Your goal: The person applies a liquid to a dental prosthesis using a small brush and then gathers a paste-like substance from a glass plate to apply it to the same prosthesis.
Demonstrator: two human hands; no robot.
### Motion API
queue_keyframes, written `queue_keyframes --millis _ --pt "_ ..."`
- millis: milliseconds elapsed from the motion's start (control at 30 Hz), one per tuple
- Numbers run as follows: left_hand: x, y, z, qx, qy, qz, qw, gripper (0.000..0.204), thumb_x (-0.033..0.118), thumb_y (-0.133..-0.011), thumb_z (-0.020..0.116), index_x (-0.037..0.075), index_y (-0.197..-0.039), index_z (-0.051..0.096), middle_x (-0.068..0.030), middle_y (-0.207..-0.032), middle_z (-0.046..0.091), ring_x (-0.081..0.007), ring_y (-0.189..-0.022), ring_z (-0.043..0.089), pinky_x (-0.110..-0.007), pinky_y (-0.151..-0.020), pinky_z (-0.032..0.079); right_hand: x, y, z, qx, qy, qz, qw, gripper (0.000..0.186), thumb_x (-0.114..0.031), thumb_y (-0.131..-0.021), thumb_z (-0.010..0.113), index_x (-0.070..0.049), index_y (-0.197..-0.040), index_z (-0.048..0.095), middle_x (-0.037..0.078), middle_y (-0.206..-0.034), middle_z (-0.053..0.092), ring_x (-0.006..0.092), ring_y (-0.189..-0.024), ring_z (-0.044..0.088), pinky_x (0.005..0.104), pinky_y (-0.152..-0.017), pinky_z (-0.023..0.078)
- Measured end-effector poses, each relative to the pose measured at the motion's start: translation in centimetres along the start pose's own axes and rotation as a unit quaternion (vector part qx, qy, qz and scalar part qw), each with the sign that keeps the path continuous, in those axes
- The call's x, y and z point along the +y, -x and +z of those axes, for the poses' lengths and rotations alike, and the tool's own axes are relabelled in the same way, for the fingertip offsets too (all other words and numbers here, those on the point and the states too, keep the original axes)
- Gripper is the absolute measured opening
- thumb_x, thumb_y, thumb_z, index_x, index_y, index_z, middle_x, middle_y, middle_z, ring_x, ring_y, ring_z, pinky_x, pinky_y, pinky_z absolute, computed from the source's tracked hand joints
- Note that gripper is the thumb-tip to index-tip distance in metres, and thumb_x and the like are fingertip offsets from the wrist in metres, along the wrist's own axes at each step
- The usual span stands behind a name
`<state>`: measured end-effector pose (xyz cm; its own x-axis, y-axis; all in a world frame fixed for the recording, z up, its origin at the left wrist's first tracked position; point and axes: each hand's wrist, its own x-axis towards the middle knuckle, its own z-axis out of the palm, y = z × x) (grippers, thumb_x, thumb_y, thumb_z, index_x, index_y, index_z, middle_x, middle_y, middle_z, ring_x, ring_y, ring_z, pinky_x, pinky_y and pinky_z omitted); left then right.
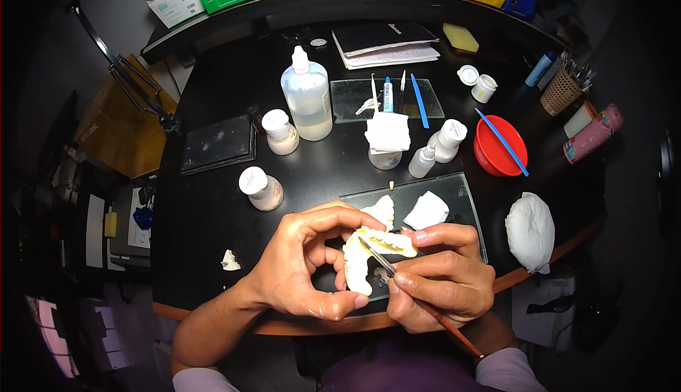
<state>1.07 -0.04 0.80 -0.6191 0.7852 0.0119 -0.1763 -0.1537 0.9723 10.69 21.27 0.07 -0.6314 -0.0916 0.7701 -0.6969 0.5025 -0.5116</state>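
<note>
dental cast (362,261) | left fingers (333,222) grip it | right fingers (425,236) pinch brush (383,258) | black desk (213,200)

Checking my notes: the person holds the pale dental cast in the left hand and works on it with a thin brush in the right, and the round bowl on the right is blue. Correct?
The head view shows the bowl is red; only the stick across it is blue. The rest stands.

Bright overhead light, sharp centre, dark vignetted fisheye edges, bent lines
</note>
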Motion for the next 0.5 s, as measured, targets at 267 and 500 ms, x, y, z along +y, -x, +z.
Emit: queue_keyframes --millis 267,500 --pt "0.03 0.0 0.05 0.001 -0.002 -0.003 1.0 0.078 0.005 -0.064 0.088 -0.018 -0.131 0.057 -0.0196 -0.127 0.058 -0.0253 -0.121 0.063 -0.038 -0.109 0.053 -0.02 0.15 -0.03 0.007 -0.007 0.003 1.0 0.03 0.003 -0.071 0.08 -0.008 -0.098 0.075 0.002 -0.091 0.075 0.0295 -0.104 0.067 0.0353 -0.078 0.061" --pt "-0.04 0.01 0.0 -0.003 -0.002 -0.002 1.0 0.078 0.005 -0.063 0.088 -0.018 -0.131 0.057 -0.0192 -0.127 0.058 -0.0246 -0.122 0.063 -0.037 -0.109 0.052 -0.08 0.04 -0.04 0.009 -0.013 0.001 1.0 0.03 0.005 -0.07 0.078 -0.007 -0.098 0.075 0.003 -0.088 0.074 0.0306 -0.106 0.068 0.0372 -0.081 0.062"
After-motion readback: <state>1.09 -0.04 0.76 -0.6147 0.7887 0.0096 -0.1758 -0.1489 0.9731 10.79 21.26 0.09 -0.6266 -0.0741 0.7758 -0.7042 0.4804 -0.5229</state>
